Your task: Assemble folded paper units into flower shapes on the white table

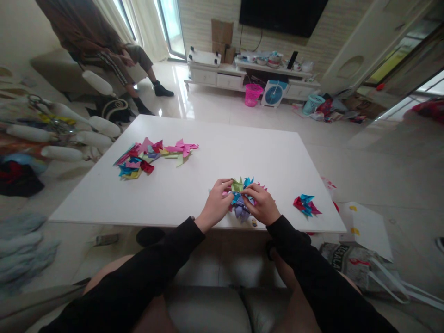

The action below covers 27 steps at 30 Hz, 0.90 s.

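From my remote station I log the folded paper cluster [242, 212] as creased and mostly matt; the paper pile [148, 147] matches. Tabletop [222, 157]: smooth, low sheen. Floor [208, 110]: polished, glossy, throwing back window light. I read the sleeves [156, 266] as matt cloth, basket [253, 95] plastic, boxes [222, 32] dull cardboard.

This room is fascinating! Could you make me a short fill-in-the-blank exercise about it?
1. The left hand and right hand meet at a folded piece of light, yellowish ____.
2. The top of the table is ____.
3. The small red-and-blue paper bundle lies to the ____ of both hands.
4. The basket just left of the fan is bright ____.

Missing words: green; white; right; pink.
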Available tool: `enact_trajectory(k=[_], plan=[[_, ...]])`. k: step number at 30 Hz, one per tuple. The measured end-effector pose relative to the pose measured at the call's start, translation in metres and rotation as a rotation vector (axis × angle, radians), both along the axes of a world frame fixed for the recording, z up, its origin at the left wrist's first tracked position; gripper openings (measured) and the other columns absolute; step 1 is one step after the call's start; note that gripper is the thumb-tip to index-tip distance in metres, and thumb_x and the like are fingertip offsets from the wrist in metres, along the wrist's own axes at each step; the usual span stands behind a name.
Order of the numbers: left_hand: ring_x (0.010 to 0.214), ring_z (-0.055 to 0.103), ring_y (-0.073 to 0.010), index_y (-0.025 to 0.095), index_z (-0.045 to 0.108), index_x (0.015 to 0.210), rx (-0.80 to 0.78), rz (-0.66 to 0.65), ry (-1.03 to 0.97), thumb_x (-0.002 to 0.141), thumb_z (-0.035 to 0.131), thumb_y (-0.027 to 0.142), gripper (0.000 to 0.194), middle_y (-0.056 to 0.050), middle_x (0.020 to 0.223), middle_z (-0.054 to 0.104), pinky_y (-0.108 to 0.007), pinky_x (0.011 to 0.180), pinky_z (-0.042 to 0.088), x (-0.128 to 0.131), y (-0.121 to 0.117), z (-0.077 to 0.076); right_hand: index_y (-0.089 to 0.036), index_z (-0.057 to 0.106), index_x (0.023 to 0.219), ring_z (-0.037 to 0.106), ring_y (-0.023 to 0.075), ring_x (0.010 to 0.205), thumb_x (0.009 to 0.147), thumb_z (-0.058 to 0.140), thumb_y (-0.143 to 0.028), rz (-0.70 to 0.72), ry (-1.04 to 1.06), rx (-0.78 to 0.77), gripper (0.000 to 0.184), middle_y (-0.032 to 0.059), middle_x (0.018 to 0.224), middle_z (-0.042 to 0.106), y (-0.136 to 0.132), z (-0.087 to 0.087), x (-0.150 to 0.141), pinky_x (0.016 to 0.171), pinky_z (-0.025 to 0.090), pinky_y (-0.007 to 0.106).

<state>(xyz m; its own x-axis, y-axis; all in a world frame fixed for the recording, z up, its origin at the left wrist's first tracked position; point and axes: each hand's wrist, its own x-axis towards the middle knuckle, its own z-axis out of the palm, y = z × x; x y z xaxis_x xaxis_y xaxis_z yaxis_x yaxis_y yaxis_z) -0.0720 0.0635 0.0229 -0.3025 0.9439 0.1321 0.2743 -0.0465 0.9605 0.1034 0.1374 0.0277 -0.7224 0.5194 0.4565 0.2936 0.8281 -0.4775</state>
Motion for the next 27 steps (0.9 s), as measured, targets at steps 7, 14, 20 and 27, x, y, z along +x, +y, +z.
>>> enact_trajectory(k=[7, 14, 20, 27], plan=[[0.111, 0.065, -0.0213, 0.016, 0.072, 0.116, 0.010, -0.007, 0.018, 0.082, 0.059, 0.010, 0.036, -0.012, 0.128, 0.061, -0.040, 0.104, 0.053, -0.001, 0.000, -0.001, -0.024, 0.067, 0.104, 0.064, 0.0230, 0.089, 0.094, 0.056, -0.016, 0.000, -0.002, -0.001, 0.017, 0.0077, 0.097, 0.065, 0.000, 0.000, 0.000, 0.079, 0.054, 0.038], [0.111, 0.065, -0.0213, 0.015, 0.071, 0.117, 0.003, -0.013, 0.013, 0.082, 0.058, 0.010, 0.038, -0.012, 0.129, 0.061, -0.041, 0.105, 0.053, -0.001, 0.000, 0.000, -0.023, 0.066, 0.102, 0.064, 0.0228, 0.090, 0.093, 0.056, -0.013, 0.002, -0.005, 0.000, 0.016, 0.0081, 0.098, 0.065, 0.000, 0.001, 0.000, 0.080, 0.053, 0.037], [0.111, 0.066, -0.0210, 0.016, 0.071, 0.115, 0.016, -0.021, 0.005, 0.082, 0.058, 0.010, 0.037, -0.011, 0.127, 0.061, -0.040, 0.105, 0.053, -0.001, 0.000, 0.000, -0.022, 0.067, 0.098, 0.064, 0.0228, 0.090, 0.091, 0.057, -0.011, -0.044, -0.015, 0.025, 0.016, 0.0075, 0.096, 0.066, 0.001, 0.000, 0.000, 0.081, 0.052, 0.036], [0.106, 0.068, -0.0208, 0.018, 0.066, 0.112, -0.003, -0.061, -0.101, 0.081, 0.056, 0.011, 0.033, -0.011, 0.130, 0.057, -0.037, 0.090, 0.060, 0.000, -0.003, 0.002, -0.022, 0.069, 0.091, 0.064, 0.0225, 0.087, 0.089, 0.058, -0.012, -0.154, -0.012, 0.020, 0.015, 0.0064, 0.089, 0.067, 0.018, 0.004, 0.017, 0.079, 0.051, 0.035]])
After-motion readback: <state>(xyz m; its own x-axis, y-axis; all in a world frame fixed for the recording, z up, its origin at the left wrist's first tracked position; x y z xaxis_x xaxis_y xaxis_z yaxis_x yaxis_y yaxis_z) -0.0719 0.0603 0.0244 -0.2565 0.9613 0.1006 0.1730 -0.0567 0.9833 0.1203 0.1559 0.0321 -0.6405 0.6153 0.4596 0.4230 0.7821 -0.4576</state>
